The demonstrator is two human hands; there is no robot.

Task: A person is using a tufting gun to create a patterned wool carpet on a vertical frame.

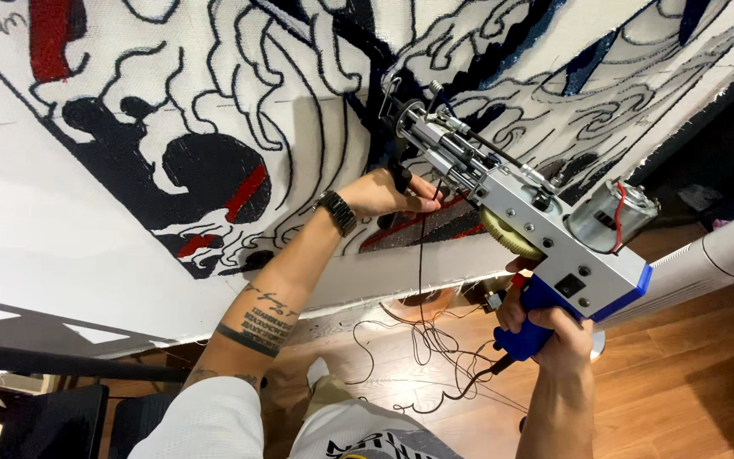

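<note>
A tufting gun (545,238) with a grey metal body, blue grip and a small motor at its back points at a stretched white cloth (61,212) drawn with black, navy and red shapes. My right hand (545,327) is shut on the blue grip, low at the right. My left hand (388,194), with a dark wristwatch, grips the black front handle under the needle end (401,106), close to the cloth. A dark yarn (420,255) hangs down from the gun between my hands.
Loose dark yarn (422,344) lies tangled on the wooden floor (681,374) under the cloth. A white tube (715,255) slants in from the right behind the gun. A black bar (61,364) and dark chair parts stand at the lower left.
</note>
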